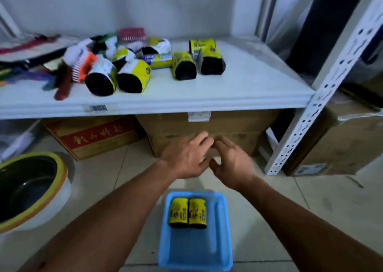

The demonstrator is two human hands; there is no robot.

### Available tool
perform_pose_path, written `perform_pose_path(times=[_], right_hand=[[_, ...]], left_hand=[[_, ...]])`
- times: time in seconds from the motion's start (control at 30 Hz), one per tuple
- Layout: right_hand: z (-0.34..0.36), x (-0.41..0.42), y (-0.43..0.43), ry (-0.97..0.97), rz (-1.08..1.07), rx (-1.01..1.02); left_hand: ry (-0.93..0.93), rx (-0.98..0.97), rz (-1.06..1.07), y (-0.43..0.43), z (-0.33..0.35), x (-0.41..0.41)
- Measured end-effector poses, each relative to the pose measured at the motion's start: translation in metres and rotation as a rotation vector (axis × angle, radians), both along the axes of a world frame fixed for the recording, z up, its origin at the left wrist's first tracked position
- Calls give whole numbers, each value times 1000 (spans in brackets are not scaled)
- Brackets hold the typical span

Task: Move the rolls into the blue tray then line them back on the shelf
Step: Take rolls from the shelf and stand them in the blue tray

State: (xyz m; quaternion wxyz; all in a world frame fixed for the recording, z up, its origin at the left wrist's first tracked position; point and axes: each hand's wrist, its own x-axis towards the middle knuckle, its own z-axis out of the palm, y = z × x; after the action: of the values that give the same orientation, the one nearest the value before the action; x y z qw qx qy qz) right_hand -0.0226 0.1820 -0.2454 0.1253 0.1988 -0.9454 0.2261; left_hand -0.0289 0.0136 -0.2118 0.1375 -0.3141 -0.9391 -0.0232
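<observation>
left hand (186, 157), right hand (233, 165), both blurred

A yellow-rimmed dark bowl (29, 188) sits on the tiled floor (310, 220) at left. Near it stand a red-printed carton (93, 137) and a plain cardboard box (228, 124); another box (342, 145) lies right of the perforated white post (323, 99).
</observation>
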Motion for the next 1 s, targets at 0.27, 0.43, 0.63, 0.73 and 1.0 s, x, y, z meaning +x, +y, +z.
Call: perform_pose_path(times=[0.27,0.43,0.63,0.73,1.0], right_hand=[[144,-72,4,197,-43,-68],[178,-123,2,99,-69,-66],[183,-168,-24,-40,-59,-22],[172,-185,-42,-66,11,42],[159,-191,-53,-43,82,83]], left_hand=[[288,99,201,-12,165,-70],[16,161,404,-50,215,-118],[-348,81,523,-55,184,-169],[-378,51,567,-49,160,-187],[-220,1,571,-38,151,-190]])
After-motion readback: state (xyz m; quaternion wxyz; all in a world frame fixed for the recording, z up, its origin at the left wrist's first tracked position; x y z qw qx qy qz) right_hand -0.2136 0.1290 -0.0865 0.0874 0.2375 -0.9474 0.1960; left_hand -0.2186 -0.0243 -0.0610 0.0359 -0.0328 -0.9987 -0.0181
